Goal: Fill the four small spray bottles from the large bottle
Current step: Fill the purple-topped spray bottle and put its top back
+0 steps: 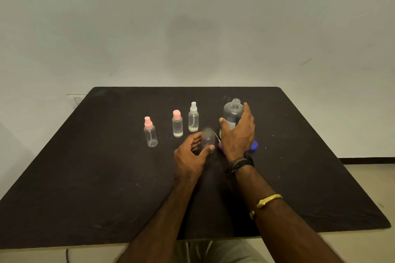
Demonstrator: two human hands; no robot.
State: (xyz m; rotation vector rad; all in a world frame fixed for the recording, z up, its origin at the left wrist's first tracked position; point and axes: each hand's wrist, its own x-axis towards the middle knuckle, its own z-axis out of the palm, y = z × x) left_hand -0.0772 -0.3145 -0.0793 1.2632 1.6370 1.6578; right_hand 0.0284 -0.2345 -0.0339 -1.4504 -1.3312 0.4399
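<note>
The large clear bottle stands uncapped on the dark table. My right hand is spread in front of it, fingers straight, thumb to its left; whether it touches the bottle I cannot tell. My left hand curls round a small open spray bottle standing on the table. Three small bottles stand to the left: one with a pink sprayer, one with a pink cap, one with a white sprayer. A purple spray head with its tube lies between my hands.
A blue cap lies on the table just right of my right wrist. The table's far edge meets a pale wall. Floor shows beyond the right edge.
</note>
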